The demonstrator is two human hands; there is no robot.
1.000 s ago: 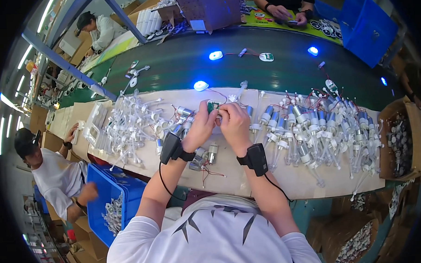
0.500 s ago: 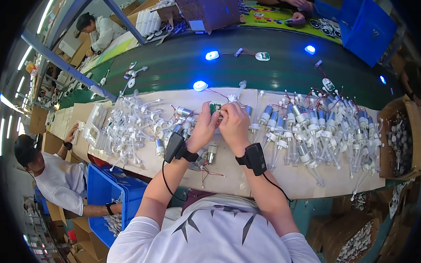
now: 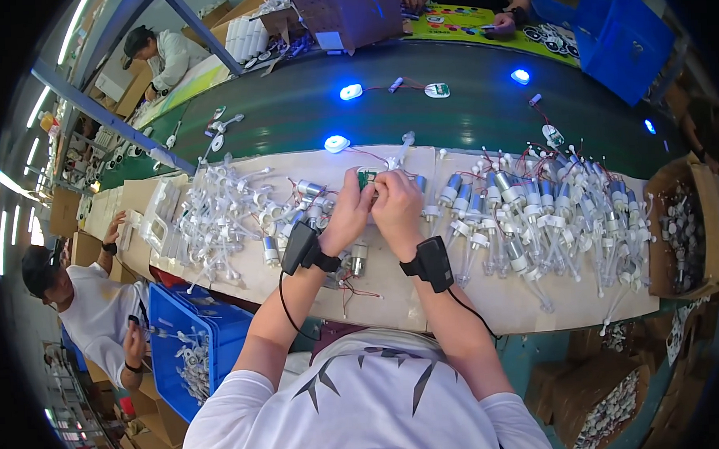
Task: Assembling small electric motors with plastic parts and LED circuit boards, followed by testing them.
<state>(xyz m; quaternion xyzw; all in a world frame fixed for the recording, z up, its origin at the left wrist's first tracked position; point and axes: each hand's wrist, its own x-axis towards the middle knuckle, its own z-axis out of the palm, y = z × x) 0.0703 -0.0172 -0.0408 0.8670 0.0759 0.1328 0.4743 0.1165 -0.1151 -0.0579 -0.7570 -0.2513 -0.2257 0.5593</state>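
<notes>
Over the middle of the table, my left hand [image 3: 346,214] pinches a small green circuit board [image 3: 364,178] set in a white piece. My right hand [image 3: 398,208] is closed against it, fingertips pressed together at the board's right edge. What those right fingertips grip is too small to make out. Red wires run from near the board to a white lamp [image 3: 337,144] glowing blue, just beyond my hands. A clear stem with a white fitting [image 3: 404,146] lies behind my right hand. Silver motors [image 3: 358,258] with red wires rest below my hands.
White and clear plastic parts [image 3: 217,221] heap to the left, motor assemblies [image 3: 525,211] to the right. A carton [image 3: 718,236] stands at the right end. Beyond runs a green conveyor belt [image 3: 292,108] carrying lit lamps. A co-worker [image 3: 101,305] is beside a blue bin [image 3: 232,332].
My hands stay together at the board, with only slight finger movement. The co-worker at left has lifted a hand out of the blue bin. The far worker's hands have moved apart.
</notes>
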